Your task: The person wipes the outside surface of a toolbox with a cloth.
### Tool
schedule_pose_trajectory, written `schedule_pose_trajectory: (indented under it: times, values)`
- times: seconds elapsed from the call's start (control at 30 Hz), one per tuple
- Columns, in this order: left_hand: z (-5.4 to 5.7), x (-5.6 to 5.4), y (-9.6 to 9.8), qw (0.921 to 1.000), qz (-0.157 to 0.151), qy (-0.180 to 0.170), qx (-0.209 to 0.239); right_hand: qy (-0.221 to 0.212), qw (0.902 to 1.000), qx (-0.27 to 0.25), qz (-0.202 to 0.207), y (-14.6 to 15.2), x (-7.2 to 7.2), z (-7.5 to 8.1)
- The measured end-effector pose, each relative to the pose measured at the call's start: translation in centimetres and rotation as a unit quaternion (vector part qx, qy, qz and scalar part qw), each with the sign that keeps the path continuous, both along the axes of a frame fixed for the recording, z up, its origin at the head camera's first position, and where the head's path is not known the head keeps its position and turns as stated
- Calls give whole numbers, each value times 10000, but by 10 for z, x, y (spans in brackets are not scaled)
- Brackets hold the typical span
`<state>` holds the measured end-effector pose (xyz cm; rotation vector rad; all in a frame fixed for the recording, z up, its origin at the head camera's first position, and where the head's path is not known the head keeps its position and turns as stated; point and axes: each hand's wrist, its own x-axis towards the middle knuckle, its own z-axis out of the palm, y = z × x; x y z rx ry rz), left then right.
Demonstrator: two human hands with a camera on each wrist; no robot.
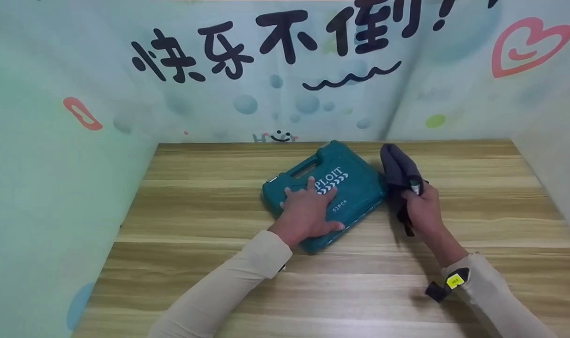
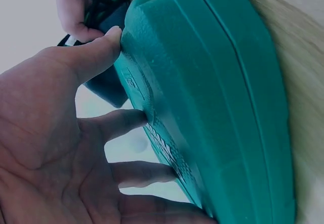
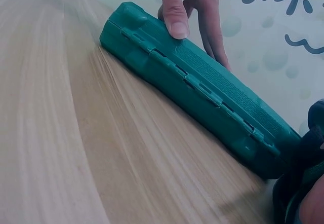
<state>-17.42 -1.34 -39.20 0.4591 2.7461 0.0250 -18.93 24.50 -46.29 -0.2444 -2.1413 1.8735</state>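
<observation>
A green plastic tool case lies flat and slanted on the wooden table, its carry handle toward the back left. White lettering ending in "PLOIT" shows on the lid. My left hand rests on that lid with fingers spread; in the left wrist view its fingertips touch the case top. Off the case's right end, my right hand grips a dark grey folded fabric item with black straps. The fabric overlaps the case's right corner in the head view. In the right wrist view the hinged side of the case faces the camera.
The wooden table reaches back to a printed cloth backdrop with large black characters. Pale walls of cloth stand at the left and right. A black strap with a yellow-labelled device sits on my right wrist.
</observation>
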Motion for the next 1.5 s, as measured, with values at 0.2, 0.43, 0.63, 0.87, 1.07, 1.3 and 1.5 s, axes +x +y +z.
schedule_pose_trajectory:
  times: [0.2,0.43,0.63,0.87,1.07,1.3,1.5]
  values:
    - [2,1,1,9989,-238,204,-356,-82,9999,-18,72,-4,-1,0]
    - [29,-12,-11,9954,-567,-633,-450,-254,9996,78,60,-3,-1,1]
    - [30,-22,-24,9917,-825,-974,162,-377,9992,-152,29,-1,0,-1]
    - [20,-30,-36,9904,-850,-1018,391,-428,9990,-87,42,-4,-2,-1]
    - [16,-22,-37,9914,-815,-933,412,-357,9994,-12,38,-5,-4,0]
    - [14,-6,-31,9945,-686,-745,264,-230,9997,-17,80,-6,-5,2]
    - [13,5,-19,9967,-621,-512,27,-296,9996,-16,-8,-5,-4,2]
